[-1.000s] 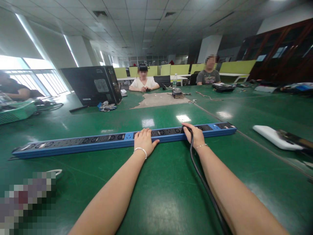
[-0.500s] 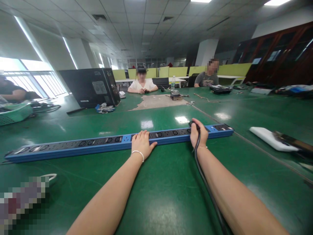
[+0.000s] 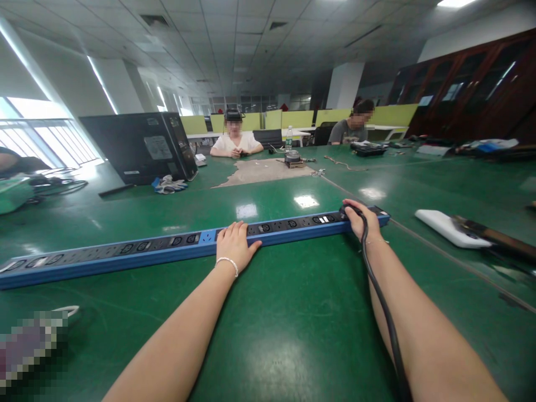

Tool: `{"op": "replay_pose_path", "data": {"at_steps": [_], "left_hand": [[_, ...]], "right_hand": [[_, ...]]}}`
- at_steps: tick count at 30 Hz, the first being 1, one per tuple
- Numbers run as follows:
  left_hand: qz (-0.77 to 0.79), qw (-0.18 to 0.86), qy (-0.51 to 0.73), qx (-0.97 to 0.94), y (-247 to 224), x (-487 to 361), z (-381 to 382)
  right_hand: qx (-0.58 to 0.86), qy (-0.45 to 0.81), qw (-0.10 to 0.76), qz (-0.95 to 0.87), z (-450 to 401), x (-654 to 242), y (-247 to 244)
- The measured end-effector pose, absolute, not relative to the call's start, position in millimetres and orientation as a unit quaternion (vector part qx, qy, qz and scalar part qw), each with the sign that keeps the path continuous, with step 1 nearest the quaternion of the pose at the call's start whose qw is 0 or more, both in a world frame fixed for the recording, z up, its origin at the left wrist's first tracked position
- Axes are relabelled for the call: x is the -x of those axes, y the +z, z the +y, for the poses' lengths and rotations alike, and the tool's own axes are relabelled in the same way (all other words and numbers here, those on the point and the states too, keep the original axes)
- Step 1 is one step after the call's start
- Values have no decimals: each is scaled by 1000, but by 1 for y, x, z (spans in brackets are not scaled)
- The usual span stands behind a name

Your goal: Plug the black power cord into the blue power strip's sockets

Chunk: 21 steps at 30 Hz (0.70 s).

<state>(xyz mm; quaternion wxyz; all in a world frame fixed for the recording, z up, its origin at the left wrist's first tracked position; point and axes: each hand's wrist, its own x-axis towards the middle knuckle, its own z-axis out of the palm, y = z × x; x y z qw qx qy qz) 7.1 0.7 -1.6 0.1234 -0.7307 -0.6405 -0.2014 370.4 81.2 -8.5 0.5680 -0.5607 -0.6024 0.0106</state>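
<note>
A long blue and black power strip (image 3: 159, 250) lies across the green table (image 3: 285, 312), its sockets facing up. My left hand (image 3: 235, 243) rests over the strip's middle, fingers on top and thumb along the near side. Near the strip's right end, my right hand (image 3: 360, 220) grips a black plug (image 3: 345, 210) held at the sockets. Whether the plug sits in a socket cannot be made out. From it a thick black cable (image 3: 383, 301) runs down over my right forearm.
A black computer case (image 3: 146, 148) and gloves (image 3: 169, 185) stand at the back left. A white object (image 3: 450, 228) lies on the right, a blurred-out item (image 3: 31, 346) at the lower left. Two people (image 3: 237, 137) (image 3: 349, 125) sit across the table.
My right hand has moved right along the strip with the plug, to near its right end. My left hand stays on the strip's middle. The view has shifted slightly.
</note>
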Motion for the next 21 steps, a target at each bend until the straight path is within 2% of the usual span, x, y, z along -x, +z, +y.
{"op": "replay_pose_path", "data": {"at_steps": [3,13,21], "left_hand": [[-639,125,-202,732,-1,-7,0],[-647,118,-191,729,-1,-8,1],[-646,127,-193,728,-2,-8,1]], "right_hand": [[586,17,519,-623,75,-368,-2],[612,-48,433,-660,64,-370,-8],[614,-43,481,-625,66,-368,-12]]}}
